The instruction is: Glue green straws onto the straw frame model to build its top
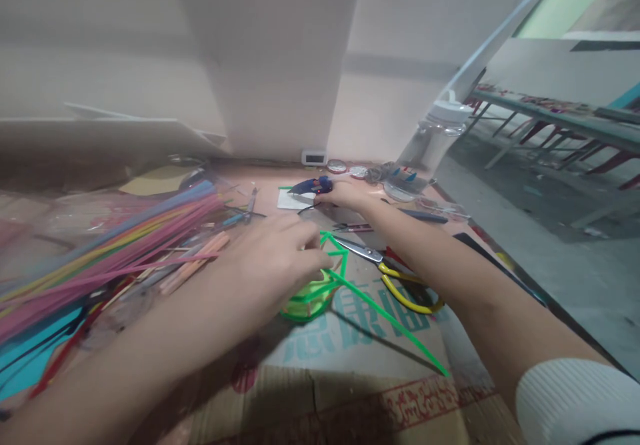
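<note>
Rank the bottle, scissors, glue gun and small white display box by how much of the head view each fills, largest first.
1. Bottle
2. Scissors
3. Glue gun, counting only its visible part
4. White display box

This ranks apparent size only.

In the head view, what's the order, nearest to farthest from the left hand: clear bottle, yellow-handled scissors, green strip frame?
1. Green strip frame: held in the left hand.
2. Yellow-handled scissors: to its right.
3. Clear bottle: farther right, toward the back.
</note>
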`<state>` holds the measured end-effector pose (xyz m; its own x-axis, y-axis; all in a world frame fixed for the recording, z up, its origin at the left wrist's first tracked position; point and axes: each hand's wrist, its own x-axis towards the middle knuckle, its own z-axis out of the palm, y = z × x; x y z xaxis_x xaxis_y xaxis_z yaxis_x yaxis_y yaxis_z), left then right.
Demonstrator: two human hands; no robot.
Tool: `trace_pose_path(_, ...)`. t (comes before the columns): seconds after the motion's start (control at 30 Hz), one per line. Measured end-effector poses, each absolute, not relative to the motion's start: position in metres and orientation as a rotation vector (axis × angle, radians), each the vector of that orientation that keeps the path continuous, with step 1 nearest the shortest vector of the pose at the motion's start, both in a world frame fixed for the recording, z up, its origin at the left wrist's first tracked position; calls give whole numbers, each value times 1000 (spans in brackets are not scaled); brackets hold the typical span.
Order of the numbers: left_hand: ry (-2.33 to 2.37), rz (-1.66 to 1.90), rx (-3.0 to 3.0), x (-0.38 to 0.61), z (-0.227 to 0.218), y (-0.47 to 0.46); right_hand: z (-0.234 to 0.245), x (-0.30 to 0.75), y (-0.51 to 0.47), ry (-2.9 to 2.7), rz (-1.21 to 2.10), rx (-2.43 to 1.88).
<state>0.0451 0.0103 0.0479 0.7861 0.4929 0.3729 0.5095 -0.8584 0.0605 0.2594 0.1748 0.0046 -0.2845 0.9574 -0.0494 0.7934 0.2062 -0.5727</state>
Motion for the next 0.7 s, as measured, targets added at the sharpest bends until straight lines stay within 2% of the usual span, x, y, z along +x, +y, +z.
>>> trace_pose_path(0.2,-696,-646,-2906,45,43,11,9,282,161,-2019,780,-1612)
trace_pose_path(0.5,-681,-849,-2861,44,40,9,38,336,91,-1800,902,-1069)
trace_pose_path(0.7,-744,-886,-2841,42,38,7,35,370,53,-1952,1050,-1020)
